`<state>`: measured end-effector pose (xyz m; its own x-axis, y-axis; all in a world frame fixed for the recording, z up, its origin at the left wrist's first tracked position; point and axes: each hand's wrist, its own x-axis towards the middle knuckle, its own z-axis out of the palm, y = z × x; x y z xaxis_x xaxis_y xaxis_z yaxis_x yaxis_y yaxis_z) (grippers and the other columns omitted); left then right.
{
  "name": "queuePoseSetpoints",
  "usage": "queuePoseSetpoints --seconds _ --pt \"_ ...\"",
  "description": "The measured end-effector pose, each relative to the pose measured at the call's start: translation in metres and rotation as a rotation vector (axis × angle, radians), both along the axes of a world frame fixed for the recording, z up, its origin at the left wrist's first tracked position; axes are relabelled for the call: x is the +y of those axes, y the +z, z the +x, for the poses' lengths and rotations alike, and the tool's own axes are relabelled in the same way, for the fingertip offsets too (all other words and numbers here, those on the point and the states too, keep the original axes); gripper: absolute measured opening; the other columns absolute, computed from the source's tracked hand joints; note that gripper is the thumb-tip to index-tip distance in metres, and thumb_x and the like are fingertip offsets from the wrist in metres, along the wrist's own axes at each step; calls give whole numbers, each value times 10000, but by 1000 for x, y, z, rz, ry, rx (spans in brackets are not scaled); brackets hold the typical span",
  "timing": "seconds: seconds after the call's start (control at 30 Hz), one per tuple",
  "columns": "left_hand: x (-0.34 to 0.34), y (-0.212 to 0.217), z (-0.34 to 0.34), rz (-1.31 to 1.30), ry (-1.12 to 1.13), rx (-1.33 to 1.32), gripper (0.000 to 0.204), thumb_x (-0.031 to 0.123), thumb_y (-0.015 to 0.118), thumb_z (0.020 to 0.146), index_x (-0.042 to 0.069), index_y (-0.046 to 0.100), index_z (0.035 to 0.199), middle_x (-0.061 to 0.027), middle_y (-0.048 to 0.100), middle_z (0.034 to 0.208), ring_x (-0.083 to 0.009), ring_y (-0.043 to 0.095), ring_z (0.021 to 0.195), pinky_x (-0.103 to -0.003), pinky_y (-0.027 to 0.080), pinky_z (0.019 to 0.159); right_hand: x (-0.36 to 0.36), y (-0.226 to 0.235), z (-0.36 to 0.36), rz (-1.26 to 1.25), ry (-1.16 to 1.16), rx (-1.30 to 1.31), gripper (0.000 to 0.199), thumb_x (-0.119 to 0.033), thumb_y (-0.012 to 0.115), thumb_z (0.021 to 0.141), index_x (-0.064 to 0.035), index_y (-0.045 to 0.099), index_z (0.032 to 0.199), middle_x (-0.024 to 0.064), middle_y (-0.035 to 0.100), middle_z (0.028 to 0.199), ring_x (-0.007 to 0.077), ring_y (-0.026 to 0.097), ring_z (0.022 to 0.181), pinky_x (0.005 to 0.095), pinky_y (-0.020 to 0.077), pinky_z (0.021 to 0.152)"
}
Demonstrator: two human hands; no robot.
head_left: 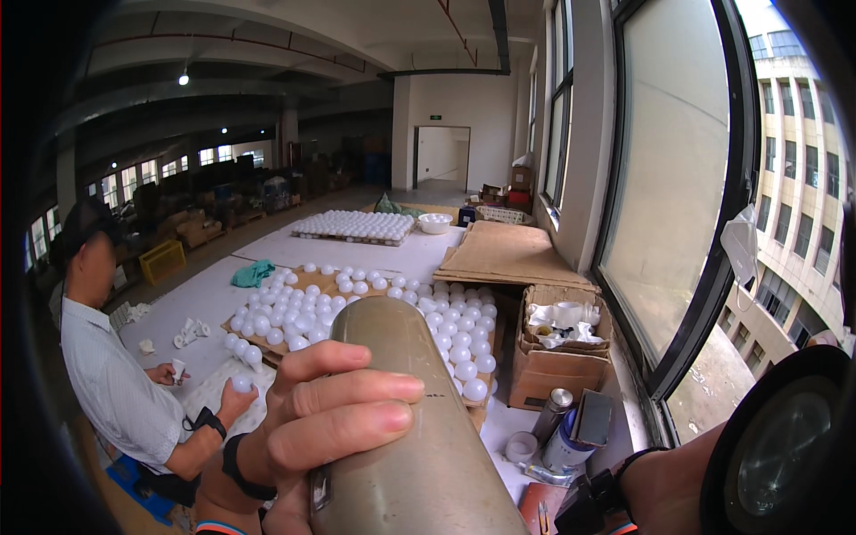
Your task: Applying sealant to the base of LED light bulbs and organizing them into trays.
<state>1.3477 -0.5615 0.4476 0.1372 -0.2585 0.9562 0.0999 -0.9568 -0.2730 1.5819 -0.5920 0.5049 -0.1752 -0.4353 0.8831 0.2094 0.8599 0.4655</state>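
Note:
My left hand is wrapped round a large bronze-coloured metal flask, held close up. The flask's rounded end tilts away from me, and its near end runs out of view at the bottom. At the right edge my right hand is mostly hidden behind a round, black-rimmed piece with a dark glossy inside, perhaps a lid. Only a bit of finger shows above its rim, so its grip looks closed on it. Beyond the flask, many white bulbs stand on brown boards on the white table.
A co-worker at the left handles a white bulb. At right stand a cardboard box, a steel bottle, a white-and-blue can and a clear cup. A tray of bulbs lies farther back. The window borders the table.

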Motion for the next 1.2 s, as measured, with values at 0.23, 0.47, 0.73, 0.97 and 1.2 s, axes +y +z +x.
queuePoseSetpoints --seconds 0.23,0.47,0.73,0.97,1.2 --pt "-11 27 -32 -215 118 513 424 391 515 806 221 385 1173 -215 506 1062 -353 553 905 -541 400 803 -1 -2 1 2 20 11 134 -126 538 801 -73 492 916 95 478 1016 290 516 900 421 435 666" --pt "12 6 -10 88 -97 132 466 507 417 835 296 338 1243 -236 492 1094 -391 556 888 -534 342 850 -1 -4 1 -5 52 18 138 -130 549 797 -76 502 914 95 482 1011 284 515 900 421 432 669" --pt "9 1 4 174 81 -139 413 355 524 809 219 355 1161 -196 524 1008 -335 572 835 -517 429 772 3 -7 0 -14 89 25 143 -135 563 791 -80 513 913 94 486 1006 277 514 899 422 428 673" --pt "-7 13 -20 -188 249 196 337 281 552 798 16 473 991 -127 587 932 -221 592 878 -380 393 844 5 -10 -1 -22 110 31 147 -139 574 786 -83 523 912 94 490 1001 270 513 899 422 425 676" --pt "-14 11 -16 -272 273 145 312 278 543 806 30 475 984 -124 586 918 -230 591 899 -390 392 852 5 -13 -3 -45 138 32 151 -144 586 781 -86 532 911 93 493 996 264 511 898 423 422 679"
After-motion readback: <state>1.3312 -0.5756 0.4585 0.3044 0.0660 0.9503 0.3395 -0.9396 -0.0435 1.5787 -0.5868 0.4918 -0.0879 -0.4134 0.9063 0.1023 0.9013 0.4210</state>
